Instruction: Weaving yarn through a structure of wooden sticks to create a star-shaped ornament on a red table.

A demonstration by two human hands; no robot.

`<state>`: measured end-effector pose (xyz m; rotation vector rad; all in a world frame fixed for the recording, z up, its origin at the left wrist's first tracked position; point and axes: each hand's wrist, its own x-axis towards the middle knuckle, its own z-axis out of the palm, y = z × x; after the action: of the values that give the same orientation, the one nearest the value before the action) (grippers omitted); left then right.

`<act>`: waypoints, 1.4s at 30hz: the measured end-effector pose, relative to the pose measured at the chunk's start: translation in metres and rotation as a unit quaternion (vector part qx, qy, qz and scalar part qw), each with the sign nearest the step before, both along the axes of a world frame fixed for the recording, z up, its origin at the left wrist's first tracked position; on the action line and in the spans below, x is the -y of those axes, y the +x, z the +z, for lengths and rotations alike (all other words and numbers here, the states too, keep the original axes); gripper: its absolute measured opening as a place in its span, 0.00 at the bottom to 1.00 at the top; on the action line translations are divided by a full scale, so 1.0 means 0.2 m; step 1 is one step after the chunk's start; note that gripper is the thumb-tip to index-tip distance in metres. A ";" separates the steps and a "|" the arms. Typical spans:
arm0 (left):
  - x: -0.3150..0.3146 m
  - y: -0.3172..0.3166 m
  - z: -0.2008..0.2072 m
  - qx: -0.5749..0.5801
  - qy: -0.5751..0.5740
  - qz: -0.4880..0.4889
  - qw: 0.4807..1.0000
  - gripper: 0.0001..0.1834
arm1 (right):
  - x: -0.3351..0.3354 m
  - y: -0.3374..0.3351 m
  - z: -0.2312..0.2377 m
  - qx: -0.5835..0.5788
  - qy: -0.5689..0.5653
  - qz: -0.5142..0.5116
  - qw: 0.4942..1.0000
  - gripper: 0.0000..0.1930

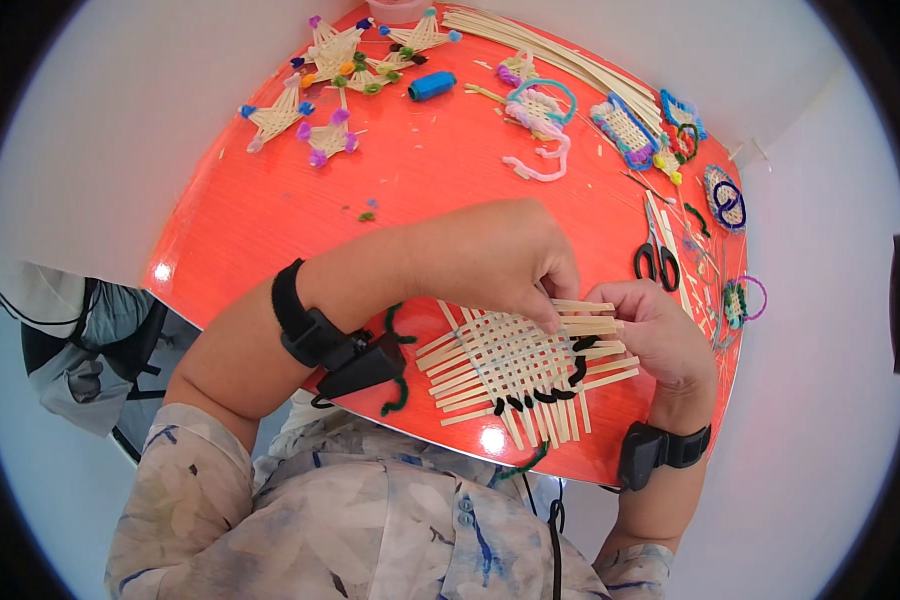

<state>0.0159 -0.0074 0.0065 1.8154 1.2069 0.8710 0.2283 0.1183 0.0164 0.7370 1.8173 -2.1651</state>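
Your left hand (532,262) and right hand (657,332) pinch strips (592,326) at the woven mat's (515,352) 2 o'clock edge; beyond, scissors (655,244) lie on the table (440,175).

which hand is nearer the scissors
Right. The right hand is just below the scissors in the picture; the left hand is farther off, to their left.

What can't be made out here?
Woven mat, head view: underside hidden by its own weave.
Left hand, head view: some fingers hidden behind the back of that hand.
Pink container, head view: cut off by the top edge.
Green scrap, head view: too small to identify.
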 end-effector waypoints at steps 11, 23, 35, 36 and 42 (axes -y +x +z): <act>0.00 -0.01 0.01 -0.034 0.039 -0.009 0.999 0.10 | 0.00 0.00 -0.05 -0.031 -0.066 0.014 0.997 0.11; 0.00 0.00 0.02 -0.059 0.023 0.012 0.998 0.10 | 0.06 -0.06 -0.06 -0.164 -0.055 -0.043 0.984 0.13; 0.00 -0.02 0.03 0.005 0.000 0.046 0.999 0.10 | 0.10 -0.08 -0.11 -0.212 0.004 -0.084 0.974 0.11; 0.00 -0.02 0.03 0.004 0.001 0.046 0.999 0.10 | 0.10 -0.08 -0.12 -0.212 0.005 -0.083 0.974 0.11; 0.00 -0.04 0.02 0.012 0.003 0.092 0.996 0.11 | 0.11 -0.10 -0.11 -0.206 0.121 -0.190 0.952 0.09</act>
<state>0.0084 -0.0068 0.0110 1.7129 1.3729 0.9959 0.2085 0.0967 -0.0058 0.7858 2.3476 -2.5160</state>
